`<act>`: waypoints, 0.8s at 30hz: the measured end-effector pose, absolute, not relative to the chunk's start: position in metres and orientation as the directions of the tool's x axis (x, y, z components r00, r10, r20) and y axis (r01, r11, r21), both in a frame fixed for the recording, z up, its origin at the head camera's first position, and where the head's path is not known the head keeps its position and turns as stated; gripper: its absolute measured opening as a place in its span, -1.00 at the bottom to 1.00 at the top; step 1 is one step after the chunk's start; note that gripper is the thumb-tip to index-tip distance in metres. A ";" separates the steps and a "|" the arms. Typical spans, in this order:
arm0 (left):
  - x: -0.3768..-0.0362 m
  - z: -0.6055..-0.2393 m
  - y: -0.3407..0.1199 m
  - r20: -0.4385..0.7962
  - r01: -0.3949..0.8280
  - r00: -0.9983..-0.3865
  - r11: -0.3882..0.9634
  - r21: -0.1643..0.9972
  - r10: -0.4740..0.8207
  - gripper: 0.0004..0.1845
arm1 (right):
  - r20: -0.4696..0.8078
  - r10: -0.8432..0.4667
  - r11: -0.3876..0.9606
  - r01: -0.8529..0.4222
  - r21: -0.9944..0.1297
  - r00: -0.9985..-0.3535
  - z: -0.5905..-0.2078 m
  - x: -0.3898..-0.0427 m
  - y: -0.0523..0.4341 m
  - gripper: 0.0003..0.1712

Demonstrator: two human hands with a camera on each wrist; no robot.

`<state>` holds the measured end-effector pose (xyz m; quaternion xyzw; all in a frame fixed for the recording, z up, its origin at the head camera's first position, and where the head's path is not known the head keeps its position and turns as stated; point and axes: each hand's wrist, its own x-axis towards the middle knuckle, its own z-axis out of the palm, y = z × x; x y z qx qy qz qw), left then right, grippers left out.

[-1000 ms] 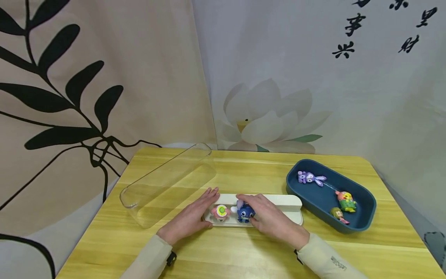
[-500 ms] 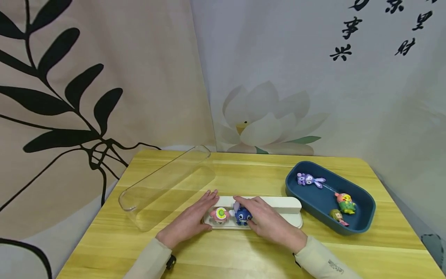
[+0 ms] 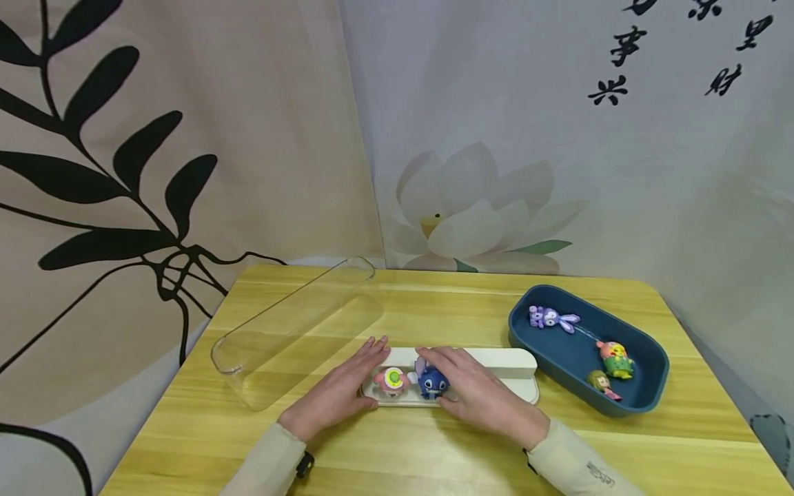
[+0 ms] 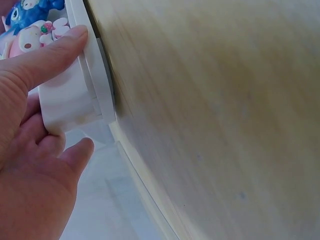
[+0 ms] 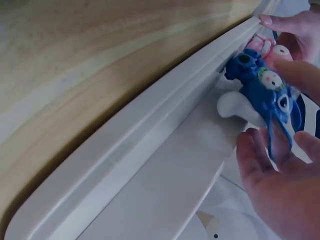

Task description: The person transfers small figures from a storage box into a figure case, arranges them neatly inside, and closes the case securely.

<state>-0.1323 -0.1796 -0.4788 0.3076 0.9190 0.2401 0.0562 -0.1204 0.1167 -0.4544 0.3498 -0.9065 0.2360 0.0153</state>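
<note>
A long white stepped display base lies near the middle of the wooden table. On its lower step, a pink figurine with a round green-and-yellow swirl stands at the left. Right beside that is a blue Stitch figurine with big ears. My left hand grips the base's left end, its thumb on the front edge in the left wrist view. My right hand holds the Stitch figurine, fingers behind its ear and thumb at its front side. In the right wrist view, the Stitch figurine sits between thumb and fingers.
A dark blue tray at the right holds a purple rabbit-eared figurine, a pink, yellow and green figurine and a small brown-haired figurine. A clear plastic cover rests at the back left.
The Stitch figurine has shifted slightly left, closer to the pink one, and my right hand has moved with it. My right thumb has slid toward its lower front. My left hand keeps its place.
</note>
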 end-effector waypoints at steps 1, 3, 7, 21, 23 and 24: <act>-0.132 -0.479 -0.179 0.048 0.541 -0.803 0.694 0.475 0.594 0.03 | 0.196 -0.616 0.651 -0.633 -0.419 -0.763 -0.454 -0.120 0.118 0.01; -0.132 -0.479 -0.179 0.048 0.543 -0.803 0.695 0.471 0.595 0.04 | 0.205 -0.591 0.663 -0.614 -0.429 -0.780 -0.451 -0.118 0.121 0.02; -0.133 -0.480 -0.179 0.054 0.545 -0.801 0.689 0.477 0.596 0.06 | 0.251 -0.548 0.665 -0.598 -0.448 -0.798 -0.445 -0.116 0.132 0.01; -0.134 -0.478 -0.179 0.018 0.504 -0.822 0.712 0.489 0.569 0.06 | 0.329 -0.356 0.716 -0.482 -0.506 -0.875 -0.418 -0.107 0.197 -0.12; -0.134 -0.479 -0.179 0.017 0.506 -0.821 0.713 0.485 0.571 0.06 | 0.327 -0.316 0.732 -0.448 -0.513 -0.891 -0.415 -0.106 0.210 -0.13; -0.134 -0.480 -0.178 0.016 0.508 -0.820 0.714 0.482 0.572 0.06 | 0.325 -0.297 0.738 -0.431 -0.519 -0.898 -0.414 -0.105 0.216 -0.13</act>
